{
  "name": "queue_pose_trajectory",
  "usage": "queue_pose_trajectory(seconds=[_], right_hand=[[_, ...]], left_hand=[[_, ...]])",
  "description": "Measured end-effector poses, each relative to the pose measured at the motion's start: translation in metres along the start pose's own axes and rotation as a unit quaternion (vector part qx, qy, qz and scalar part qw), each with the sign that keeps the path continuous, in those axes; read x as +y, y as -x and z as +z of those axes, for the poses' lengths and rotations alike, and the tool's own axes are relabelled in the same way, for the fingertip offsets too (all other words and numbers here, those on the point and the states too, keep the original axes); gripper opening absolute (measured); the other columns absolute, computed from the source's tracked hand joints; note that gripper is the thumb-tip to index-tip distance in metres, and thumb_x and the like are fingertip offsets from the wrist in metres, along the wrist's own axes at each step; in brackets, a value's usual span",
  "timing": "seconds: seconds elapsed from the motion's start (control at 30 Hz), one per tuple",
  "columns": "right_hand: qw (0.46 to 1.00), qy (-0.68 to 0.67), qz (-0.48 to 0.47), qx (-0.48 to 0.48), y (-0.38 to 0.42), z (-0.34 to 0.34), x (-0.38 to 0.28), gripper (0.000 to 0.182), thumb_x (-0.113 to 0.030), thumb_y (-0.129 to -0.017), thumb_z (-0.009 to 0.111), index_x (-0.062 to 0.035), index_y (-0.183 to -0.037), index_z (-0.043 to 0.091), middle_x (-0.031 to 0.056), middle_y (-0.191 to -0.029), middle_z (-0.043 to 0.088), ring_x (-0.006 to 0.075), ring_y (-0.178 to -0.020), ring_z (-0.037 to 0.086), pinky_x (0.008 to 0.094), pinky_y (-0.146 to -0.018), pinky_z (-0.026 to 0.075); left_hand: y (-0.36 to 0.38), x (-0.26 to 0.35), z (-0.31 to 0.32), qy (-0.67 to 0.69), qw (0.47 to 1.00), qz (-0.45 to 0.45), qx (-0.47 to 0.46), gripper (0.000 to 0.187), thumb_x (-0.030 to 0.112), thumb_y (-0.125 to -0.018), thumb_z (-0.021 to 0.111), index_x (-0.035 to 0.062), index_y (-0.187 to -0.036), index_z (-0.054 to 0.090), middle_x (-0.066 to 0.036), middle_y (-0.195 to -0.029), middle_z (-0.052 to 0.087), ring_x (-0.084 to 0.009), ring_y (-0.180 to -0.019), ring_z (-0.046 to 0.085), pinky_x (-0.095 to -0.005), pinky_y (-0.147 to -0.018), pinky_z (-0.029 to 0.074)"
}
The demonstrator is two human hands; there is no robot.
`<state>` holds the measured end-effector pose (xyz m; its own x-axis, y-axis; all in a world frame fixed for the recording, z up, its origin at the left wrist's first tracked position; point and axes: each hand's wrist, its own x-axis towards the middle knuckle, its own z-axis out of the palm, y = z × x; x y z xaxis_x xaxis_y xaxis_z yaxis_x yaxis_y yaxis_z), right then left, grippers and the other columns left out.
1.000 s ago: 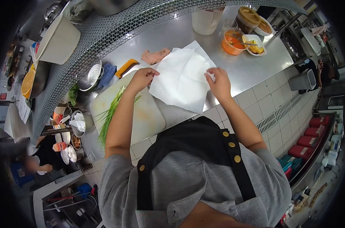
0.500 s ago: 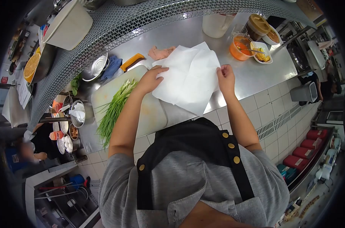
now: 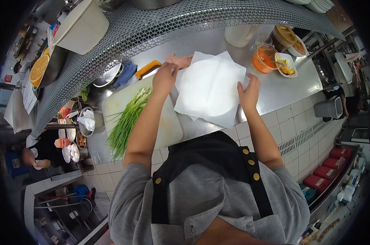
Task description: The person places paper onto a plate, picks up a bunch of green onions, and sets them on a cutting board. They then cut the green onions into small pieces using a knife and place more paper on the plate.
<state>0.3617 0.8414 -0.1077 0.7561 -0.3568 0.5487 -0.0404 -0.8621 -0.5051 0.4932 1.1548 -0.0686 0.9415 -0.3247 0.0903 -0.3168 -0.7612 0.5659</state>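
Note:
White paper sheets (image 3: 211,87) overlap on the steel counter, a paler round outline showing through them. My left hand (image 3: 164,78) is at their upper left edge, fingers curled together beside a pinkish piece of raw meat (image 3: 180,61). What those fingers hold, if anything, is hidden. At the right edge of the paper, my right hand (image 3: 249,92) has its thumb and fingers apart, the thumb close to the sheet. A bunch of green chives (image 3: 130,122) lies on the white cutting board (image 3: 168,126) beneath my left forearm. Behind the board is a yellow-handled tool (image 3: 148,68).
An orange tub (image 3: 264,59) and a white dish of yellow food (image 3: 288,69) stand on the right of the counter. A wire-mesh shelf (image 3: 152,30) arches above the back. Bowls and a metal pot (image 3: 86,122) are at left. A blue cloth (image 3: 126,73) lies behind the board.
The paper now lies flatter, with the round outline showing. My left hand has moved up and away from the paper's left side; my right hand's fingers have spread.

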Motion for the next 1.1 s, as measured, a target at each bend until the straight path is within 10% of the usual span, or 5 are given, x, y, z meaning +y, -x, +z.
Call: queue_pose_trajectory(seconds=[0.2, 0.33, 0.57, 0.8, 1.1], right_hand=[[0.992, 0.005, -0.053, -0.114, 0.050, -0.034, -0.035, 0.040, -0.013, -0.078, 0.077, -0.0137, -0.116, 0.066, 0.0117, -0.135, 0.054, 0.0424, -0.131, 0.041, 0.0525, -0.110, 0.034], [0.975, 0.022, -0.090, -0.204, 0.069, -0.047, -0.034, 0.035, -0.013, -0.076, 0.079, -0.0181, -0.110, 0.070, 0.0073, -0.138, 0.054, 0.0418, -0.136, 0.038, 0.0537, -0.109, 0.035], [0.974, 0.011, -0.072, -0.214, 0.056, -0.053, -0.031, 0.033, -0.013, -0.078, 0.078, -0.0200, -0.109, 0.071, 0.0046, -0.136, 0.056, 0.0385, -0.135, 0.040, 0.0551, -0.109, 0.033], [0.942, 0.088, -0.148, -0.287, 0.004, -0.002, -0.035, 0.049, -0.023, -0.074, 0.082, -0.0259, -0.122, 0.070, 0.0031, -0.137, 0.056, 0.0309, -0.134, 0.043, 0.0504, -0.105, 0.035], [0.909, 0.148, -0.155, -0.357, -0.007, 0.027, -0.030, 0.064, -0.031, -0.075, 0.084, -0.0213, -0.134, 0.062, 0.0050, -0.142, 0.054, 0.0322, -0.135, 0.041, 0.0536, -0.106, 0.034]], left_hand=[[-0.066, -0.039, 0.023, 0.066, 0.982, 0.172, -0.044, 0.024, 0.003, -0.086, 0.067, 0.0122, -0.108, 0.072, -0.015, -0.117, 0.064, -0.0319, -0.110, 0.065, -0.0408, -0.093, 0.052], [-0.114, -0.059, 0.037, 0.044, 0.990, 0.065, -0.121, 0.026, 0.007, -0.074, 0.079, 0.0087, -0.099, 0.072, -0.014, -0.111, 0.067, -0.0313, -0.104, 0.067, -0.0409, -0.090, 0.054], [-0.095, 0.018, 0.020, -0.192, 0.964, 0.108, 0.148, 0.024, 0.017, -0.083, 0.076, 0.0095, -0.105, 0.069, -0.014, -0.114, 0.066, -0.0361, -0.102, 0.064, -0.0488, -0.087, 0.051], [0.016, 0.084, 0.053, -0.128, 0.956, 0.151, -0.216, 0.054, 0.024, -0.069, 0.085, 0.0216, -0.120, 0.069, -0.008, -0.118, 0.055, -0.0280, -0.119, 0.054, -0.0485, -0.090, 0.050], [0.049, 0.060, 0.066, -0.077, 0.986, 0.103, -0.102, 0.058, 0.021, -0.075, 0.079, 0.0148, -0.130, 0.062, -0.011, -0.131, 0.056, -0.0290, -0.119, 0.057, -0.0463, -0.096, 0.048]])
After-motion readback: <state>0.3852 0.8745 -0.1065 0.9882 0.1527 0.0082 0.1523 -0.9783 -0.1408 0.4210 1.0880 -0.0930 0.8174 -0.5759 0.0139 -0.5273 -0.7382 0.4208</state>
